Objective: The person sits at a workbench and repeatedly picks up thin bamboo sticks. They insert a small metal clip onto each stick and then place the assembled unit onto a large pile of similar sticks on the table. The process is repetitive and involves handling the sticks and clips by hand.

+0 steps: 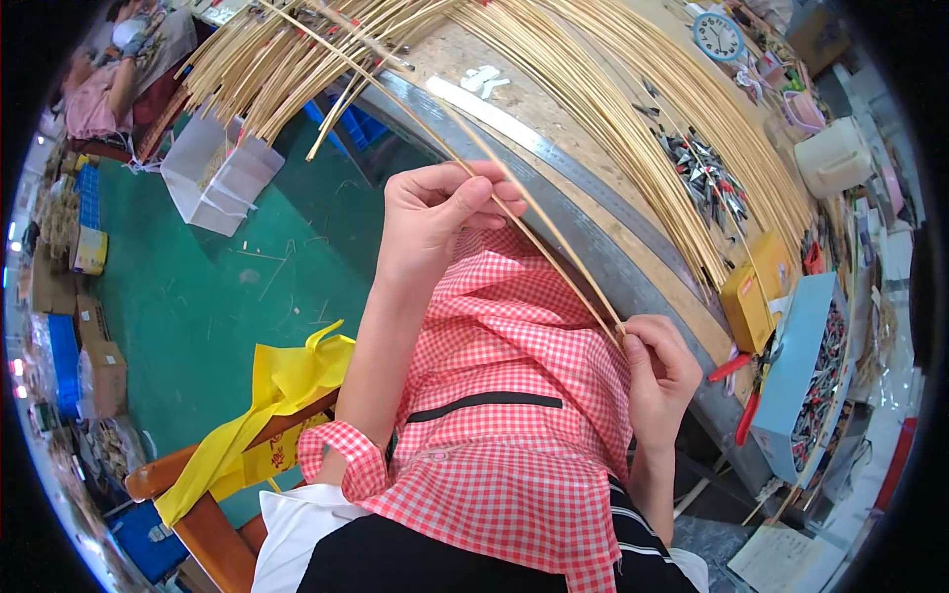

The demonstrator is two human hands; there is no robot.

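Observation:
Two thin, pale wooden sticks (420, 121) run across in front of my apron, their lower ends meeting in my right hand. My left hand (457, 198) is closed, thumb and fingers pinching the sticks partway along. At the lower right, my right hand (660, 374) pinches the ends between thumb and forefinger; its other fingers curl in. Between the hands the sticks lie a little apart. Their far stretch reaches up left over a loose bundle of similar sticks (287, 74).
More long sticks (633, 168) cover the workbench. On it lie a steel ruler (494, 117), small dark metal pieces (702, 178), a yellow box (753, 292) and red-handled pliers (748, 415). A blue bin (776, 425) stands right. A wooden chair (213, 534) with yellow cloth (287, 390) is left.

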